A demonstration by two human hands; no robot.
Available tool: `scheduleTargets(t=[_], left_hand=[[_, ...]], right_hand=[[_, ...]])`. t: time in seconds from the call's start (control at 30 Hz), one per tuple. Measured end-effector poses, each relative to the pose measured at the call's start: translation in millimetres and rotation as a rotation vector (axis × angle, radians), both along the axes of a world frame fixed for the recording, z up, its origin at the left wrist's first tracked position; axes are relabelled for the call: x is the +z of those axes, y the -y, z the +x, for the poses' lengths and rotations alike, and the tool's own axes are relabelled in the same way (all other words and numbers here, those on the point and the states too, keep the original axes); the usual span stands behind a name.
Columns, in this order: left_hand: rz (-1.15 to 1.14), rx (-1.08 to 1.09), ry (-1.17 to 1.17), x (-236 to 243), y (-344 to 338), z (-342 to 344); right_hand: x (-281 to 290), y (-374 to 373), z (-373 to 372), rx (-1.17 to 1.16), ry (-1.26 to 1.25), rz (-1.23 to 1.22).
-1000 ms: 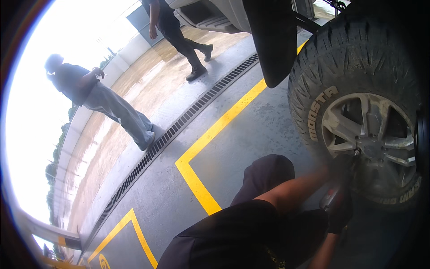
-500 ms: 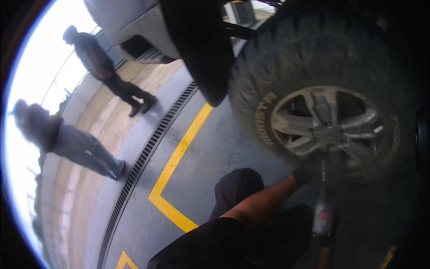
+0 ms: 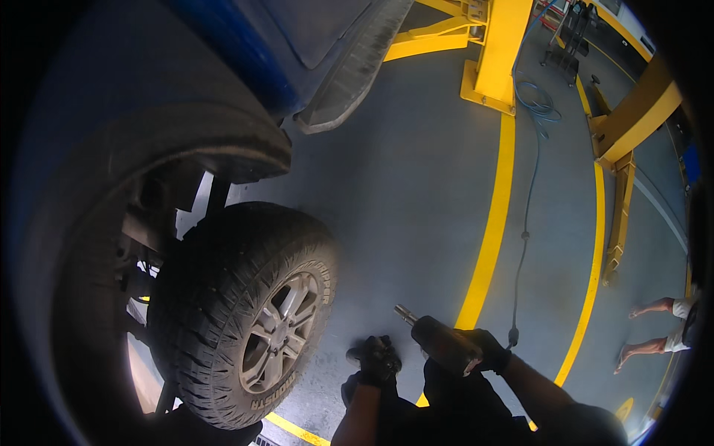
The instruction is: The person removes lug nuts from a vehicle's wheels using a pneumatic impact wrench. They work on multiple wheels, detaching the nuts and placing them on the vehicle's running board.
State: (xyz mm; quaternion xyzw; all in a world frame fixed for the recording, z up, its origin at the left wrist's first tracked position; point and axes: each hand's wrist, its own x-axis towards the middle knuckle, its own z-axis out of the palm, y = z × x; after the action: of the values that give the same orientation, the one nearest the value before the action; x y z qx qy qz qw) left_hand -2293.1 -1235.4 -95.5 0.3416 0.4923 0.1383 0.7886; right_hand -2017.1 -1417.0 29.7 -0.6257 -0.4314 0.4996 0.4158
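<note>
My right hand (image 3: pixel 489 352), in a dark glove, is closed round the grip of an impact wrench (image 3: pixel 443 344). The wrench's metal nose (image 3: pixel 405 314) points up and left, clear of the wheel. An air hose (image 3: pixel 515 297) runs up from beside that hand across the floor. Left of the wrench, my left hand (image 3: pixel 381 362) is also dark-gloved, with fingers curled round something dark that I cannot make out. Farther left stands a muddy off-road wheel (image 3: pixel 277 334) with a silver alloy rim and a chunky tyre, under the wheel arch of a blue vehicle (image 3: pixel 245 67).
A yellow lift post (image 3: pixel 500 59) stands at the far side, with blue hose coils (image 3: pixel 539 104) beside it. Another yellow post (image 3: pixel 639 111) rises farther right, its arm (image 3: pixel 619 223) low. Yellow lines (image 3: pixel 492 230) cross the grey floor. A person's bare legs (image 3: pixel 643 349) show at right.
My view has swung right, so the wheel now lies at left. The impact wrench, earlier up against the wheel's rim, is now away from it. Both hands have drawn back from the wheel.
</note>
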Motion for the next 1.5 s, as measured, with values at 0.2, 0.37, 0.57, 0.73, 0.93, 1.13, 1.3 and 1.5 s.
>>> scheduleTargets(t=[0.2, 0.37, 0.57, 0.73, 0.93, 1.13, 1.3, 1.5], left_hand=[[-0.341, 0.394, 0.091, 113.4, -15.7, 171.1], [1.218, -0.31, -0.396, 103.3, -220.5, 324.6], [1.888, -0.264, -0.64, 193.1, -438.3, 515.6], [2.016, -0.387, -0.748, 164.2, -526.1, 561.8], [1.916, -0.456, -0.722, 151.0, -553.7, 561.6], [1.993, -0.418, -0.658, 165.1, -552.8, 576.6], [1.799, -0.373, -0.648, 175.6, -541.3, 587.3], [1.739, -0.299, -0.617, 206.8, -520.4, 601.1]], right_hand=[[115.3, 54.6, 67.6, -0.139, 0.104, -0.248], [123.8, 71.9, 149.4, -0.202, 0.253, -0.256], [98.1, 46.6, 251.0, -0.364, 0.151, -0.457], [82.9, 14.7, 314.8, -0.268, 0.198, -0.634], [66.0, -17.6, 378.0, -0.412, -0.149, -0.678], [71.4, -61.8, 423.0, -0.413, -0.318, -0.555], [118.6, -107.5, 440.7, -0.206, 0.181, -0.519], [144.3, -99.7, 457.4, -0.206, 0.166, -0.625]])
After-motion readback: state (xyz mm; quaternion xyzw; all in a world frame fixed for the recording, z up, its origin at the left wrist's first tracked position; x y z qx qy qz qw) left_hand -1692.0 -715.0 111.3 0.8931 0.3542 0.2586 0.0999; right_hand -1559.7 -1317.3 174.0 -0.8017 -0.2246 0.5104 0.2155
